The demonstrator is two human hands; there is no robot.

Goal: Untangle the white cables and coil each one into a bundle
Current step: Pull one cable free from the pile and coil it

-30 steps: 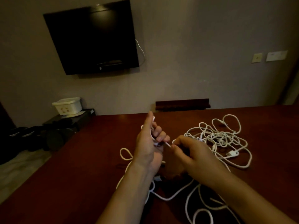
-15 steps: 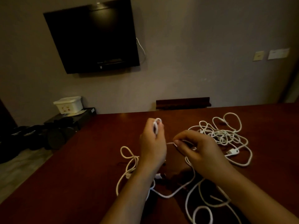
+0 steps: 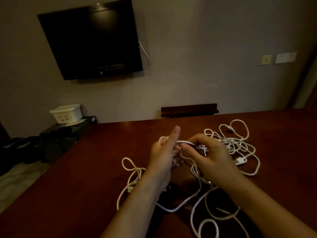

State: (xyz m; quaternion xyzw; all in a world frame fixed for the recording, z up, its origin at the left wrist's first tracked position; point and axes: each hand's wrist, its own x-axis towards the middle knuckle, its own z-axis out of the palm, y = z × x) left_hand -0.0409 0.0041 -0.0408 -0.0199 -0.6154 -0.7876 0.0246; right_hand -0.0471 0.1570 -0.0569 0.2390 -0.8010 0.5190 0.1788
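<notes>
Tangled white cables (image 3: 229, 141) sprawl over the dark red table (image 3: 89, 177), with more loops at the lower right (image 3: 209, 225) and a loose loop at the left (image 3: 130, 167). My left hand (image 3: 163, 155) is raised above the table, one finger pointing up, with a small coil of white cable (image 3: 162, 140) wound around its fingers. My right hand (image 3: 211, 155) is right beside it and pinches the strand (image 3: 185, 142) that runs from that coil. A white plug (image 3: 241, 160) lies just right of my right hand.
A dark chair back (image 3: 188, 110) stands at the table's far edge. A black TV (image 3: 92, 42) hangs on the wall. To the left, a white box (image 3: 66, 113) sits on a black case, with dark bags (image 3: 34, 148) on the floor.
My left hand turned and lifted a finger as the cable wrapped around it. My right hand moved up and closer to the left hand, drawing the strand across. The camera view shifted slightly.
</notes>
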